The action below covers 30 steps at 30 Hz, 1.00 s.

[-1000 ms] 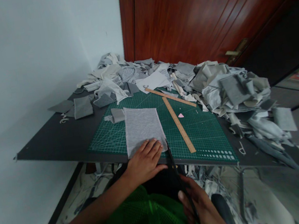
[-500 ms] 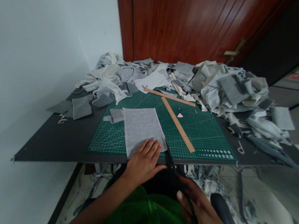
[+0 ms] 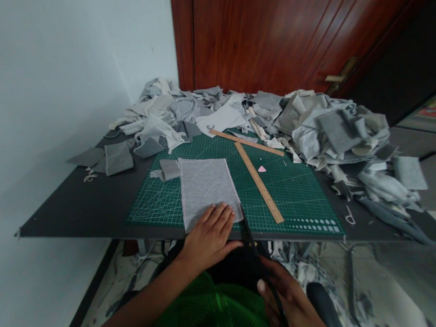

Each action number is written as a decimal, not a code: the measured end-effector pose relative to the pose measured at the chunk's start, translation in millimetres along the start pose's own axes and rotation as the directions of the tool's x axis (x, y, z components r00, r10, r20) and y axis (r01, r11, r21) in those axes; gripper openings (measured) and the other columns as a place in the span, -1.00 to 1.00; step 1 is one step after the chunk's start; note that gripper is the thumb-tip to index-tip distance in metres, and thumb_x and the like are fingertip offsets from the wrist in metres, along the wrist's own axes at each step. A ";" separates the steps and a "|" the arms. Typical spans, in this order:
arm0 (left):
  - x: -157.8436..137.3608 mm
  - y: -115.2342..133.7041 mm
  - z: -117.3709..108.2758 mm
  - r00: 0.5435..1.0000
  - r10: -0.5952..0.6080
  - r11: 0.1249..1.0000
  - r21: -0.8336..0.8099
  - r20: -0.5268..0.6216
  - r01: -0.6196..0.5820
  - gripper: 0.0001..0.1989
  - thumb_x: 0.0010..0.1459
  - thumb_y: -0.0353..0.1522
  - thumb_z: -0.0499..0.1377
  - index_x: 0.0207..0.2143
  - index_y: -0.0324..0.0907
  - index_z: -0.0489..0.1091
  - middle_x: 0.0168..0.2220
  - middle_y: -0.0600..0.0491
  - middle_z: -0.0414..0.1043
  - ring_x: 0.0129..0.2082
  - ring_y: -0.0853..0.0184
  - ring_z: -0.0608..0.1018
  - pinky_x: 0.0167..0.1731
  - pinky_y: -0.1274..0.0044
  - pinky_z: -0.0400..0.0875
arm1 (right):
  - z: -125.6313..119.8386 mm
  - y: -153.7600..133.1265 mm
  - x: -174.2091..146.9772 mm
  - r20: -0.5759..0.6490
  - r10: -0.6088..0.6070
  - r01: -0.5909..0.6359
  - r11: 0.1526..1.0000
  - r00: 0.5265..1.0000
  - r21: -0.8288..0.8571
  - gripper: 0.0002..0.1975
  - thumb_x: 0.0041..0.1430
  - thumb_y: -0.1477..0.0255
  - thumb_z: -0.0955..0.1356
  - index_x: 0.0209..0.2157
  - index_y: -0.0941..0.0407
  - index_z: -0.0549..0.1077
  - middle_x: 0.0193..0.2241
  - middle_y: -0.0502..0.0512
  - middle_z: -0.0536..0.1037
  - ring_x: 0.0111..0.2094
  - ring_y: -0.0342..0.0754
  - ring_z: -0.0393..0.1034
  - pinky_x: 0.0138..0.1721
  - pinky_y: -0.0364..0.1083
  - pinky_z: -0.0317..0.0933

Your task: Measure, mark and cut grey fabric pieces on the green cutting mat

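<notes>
A light grey rectangle of fabric (image 3: 206,184) lies flat on the green cutting mat (image 3: 304,189). Its front right part is pressed by my left hand (image 3: 210,235), whose fingers lie stretched out. In my right hand (image 3: 290,305), below the table edge, I grip black scissors (image 3: 250,235). Their blades point away from me, and the tips sit at the fabric's lower right edge. Whether the blades are parted cannot be made out. A small folded grey scrap (image 3: 169,169) rests beside the fabric's upper left edge.
Two wooden rulers, a near one (image 3: 259,182) and a far one (image 3: 245,142), lie on the mat beside a pink chalk piece (image 3: 262,169). Heaps of grey fabric scraps (image 3: 331,125) cover the table's back and right. A wall stands left, a wooden door (image 3: 283,22) behind.
Almost nothing differs. The view has shifted very slightly, while both hands, the scissors and the fabric keep their places.
</notes>
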<state>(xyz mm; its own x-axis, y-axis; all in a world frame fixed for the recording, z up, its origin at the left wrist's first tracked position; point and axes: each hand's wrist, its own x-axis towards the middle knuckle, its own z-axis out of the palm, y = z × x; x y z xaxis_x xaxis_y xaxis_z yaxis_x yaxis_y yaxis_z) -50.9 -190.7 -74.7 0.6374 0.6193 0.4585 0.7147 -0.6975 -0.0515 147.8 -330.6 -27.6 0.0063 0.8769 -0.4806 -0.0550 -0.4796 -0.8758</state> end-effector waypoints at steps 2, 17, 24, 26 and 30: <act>0.4 0.4 -0.4 1.000 -0.005 1.000 0.000 0.003 0.005 -0.25 0.38 0.12 0.04 0.24 -0.35 0.39 0.25 -0.21 0.45 0.33 0.08 0.39 0.38 0.26 0.10 | -0.2 -1.0 -0.1 0.010 -0.001 0.002 1.000 1.000 -0.003 -0.11 0.11 -0.17 0.46 0.29 0.10 0.32 -0.58 -0.15 0.34 -0.68 -0.25 0.08 -0.69 -0.23 0.04; 0.8 -0.1 -2.1 1.000 0.004 1.000 0.011 -0.008 -0.004 -0.25 0.37 0.12 0.06 0.22 -0.35 0.41 0.25 -0.23 0.45 0.32 0.07 0.40 0.37 0.27 0.11 | -8.1 3.3 8.1 0.095 0.016 -0.019 0.999 0.995 0.028 -0.10 0.08 -0.13 0.50 0.27 0.14 0.29 -0.61 -0.18 0.36 -0.72 -0.25 0.08 -0.72 -0.23 0.06; -0.2 0.3 -1.0 1.000 -0.002 1.000 0.006 -0.014 0.002 -0.24 0.37 0.12 0.05 0.24 -0.35 0.39 0.25 -0.24 0.44 0.33 0.08 0.39 0.38 0.28 0.12 | -10.0 -1.1 10.3 0.016 0.030 -0.032 0.992 0.999 0.122 -0.23 0.08 -0.09 0.51 0.15 0.08 0.34 -0.54 -0.22 0.32 -0.72 -0.30 0.08 -0.74 -0.28 0.07; -0.8 0.3 -0.2 1.000 -0.003 1.000 0.001 -0.015 0.003 -0.24 0.38 0.12 0.03 0.25 -0.36 0.38 0.26 -0.24 0.43 0.34 0.07 0.39 0.38 0.27 0.12 | -9.7 -4.5 13.4 0.030 0.024 -0.027 0.992 0.999 0.119 -0.25 0.08 -0.09 0.51 0.14 0.06 0.35 -0.53 -0.22 0.32 -0.71 -0.29 0.07 -0.75 -0.28 0.06; -1.6 0.3 0.8 1.000 -0.007 1.000 -0.021 -0.012 0.007 -0.23 0.39 0.12 0.02 0.26 -0.37 0.36 0.27 -0.25 0.42 0.34 0.06 0.38 0.39 0.25 0.10 | -5.8 -13.4 19.3 0.033 -0.007 0.003 0.995 0.999 0.102 -0.29 0.11 -0.04 0.52 0.13 0.07 0.36 -0.53 -0.20 0.34 -0.69 -0.28 0.08 -0.73 -0.29 0.04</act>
<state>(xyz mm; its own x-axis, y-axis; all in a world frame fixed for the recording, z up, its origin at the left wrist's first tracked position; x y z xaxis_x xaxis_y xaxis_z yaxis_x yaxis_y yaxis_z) -51.5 -191.6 -76.2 0.6290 0.6197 0.4693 0.7128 -0.7007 -0.0302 154.5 -307.5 -25.3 -0.0259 0.8807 -0.4729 -0.1568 -0.4708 -0.8682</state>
